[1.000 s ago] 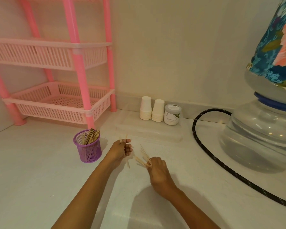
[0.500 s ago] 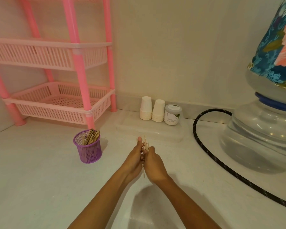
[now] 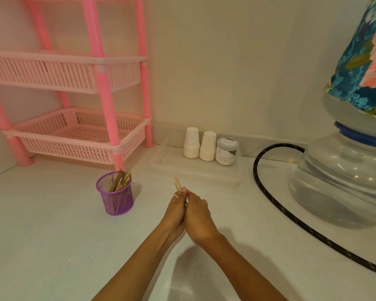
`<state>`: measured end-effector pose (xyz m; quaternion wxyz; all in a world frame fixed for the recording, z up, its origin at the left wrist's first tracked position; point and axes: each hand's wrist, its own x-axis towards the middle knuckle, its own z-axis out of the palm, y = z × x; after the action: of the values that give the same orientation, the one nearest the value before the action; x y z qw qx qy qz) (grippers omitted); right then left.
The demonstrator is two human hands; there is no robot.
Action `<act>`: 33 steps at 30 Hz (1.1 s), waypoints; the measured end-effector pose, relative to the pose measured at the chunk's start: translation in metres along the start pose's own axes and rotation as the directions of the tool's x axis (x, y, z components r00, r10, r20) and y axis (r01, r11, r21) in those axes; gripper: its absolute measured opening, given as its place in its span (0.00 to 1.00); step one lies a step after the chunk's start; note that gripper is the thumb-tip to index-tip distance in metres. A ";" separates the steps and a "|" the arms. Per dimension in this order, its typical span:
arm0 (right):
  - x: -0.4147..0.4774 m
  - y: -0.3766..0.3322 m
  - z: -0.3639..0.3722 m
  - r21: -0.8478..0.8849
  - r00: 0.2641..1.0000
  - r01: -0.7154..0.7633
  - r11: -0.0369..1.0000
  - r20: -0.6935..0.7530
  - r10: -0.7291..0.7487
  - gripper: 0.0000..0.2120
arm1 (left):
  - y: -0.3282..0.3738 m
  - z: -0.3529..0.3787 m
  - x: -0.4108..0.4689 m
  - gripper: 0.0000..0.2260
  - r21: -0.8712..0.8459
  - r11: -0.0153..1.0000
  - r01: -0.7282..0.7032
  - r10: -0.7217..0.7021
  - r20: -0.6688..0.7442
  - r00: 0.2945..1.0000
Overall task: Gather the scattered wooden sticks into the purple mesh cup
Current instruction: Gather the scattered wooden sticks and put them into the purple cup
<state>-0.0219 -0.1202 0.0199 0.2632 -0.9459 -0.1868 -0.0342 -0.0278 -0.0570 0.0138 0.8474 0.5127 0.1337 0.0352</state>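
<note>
L hand (image 3: 174, 210) & R hand (image 3: 197, 215) are both clenched on one wooden stick bundle (image 3: 178, 186), near the part-filled purple mesh cup (image 3: 117, 198). Ends should be evened before the bundle is lowered in upright.

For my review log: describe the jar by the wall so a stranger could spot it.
Find the pink rack on the left. Right of it, along the wall, stand two paper cup stacks, then the jar, alone lidded and labelled.
</note>
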 end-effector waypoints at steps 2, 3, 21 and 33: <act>0.000 0.001 0.000 0.002 1.000 0.016 1.000 0.001 -0.016 0.16 | 0.001 0.000 0.001 0.14 -0.082 0.996 0.018 -0.021 -0.035 0.999; -0.001 0.001 -0.002 0.030 1.000 0.029 0.999 -0.005 -0.029 0.16 | 0.002 0.001 0.001 0.14 -0.148 0.989 0.026 -0.034 -0.054 0.998; -0.007 0.021 -0.017 0.328 0.974 0.227 0.917 -0.065 -0.217 0.14 | 0.028 -0.012 0.019 0.14 -0.428 0.901 -0.072 -0.109 -0.383 0.917; -0.008 0.062 -0.012 0.246 0.986 0.070 0.967 0.131 -0.104 0.11 | 0.023 -0.019 0.026 0.14 -0.244 0.962 -0.119 -0.005 -0.453 0.891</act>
<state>-0.0060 -0.1786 -0.0012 0.3601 -0.8978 -0.2494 0.0451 -0.0058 -0.0246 0.0205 0.8530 0.3761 0.3048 0.1952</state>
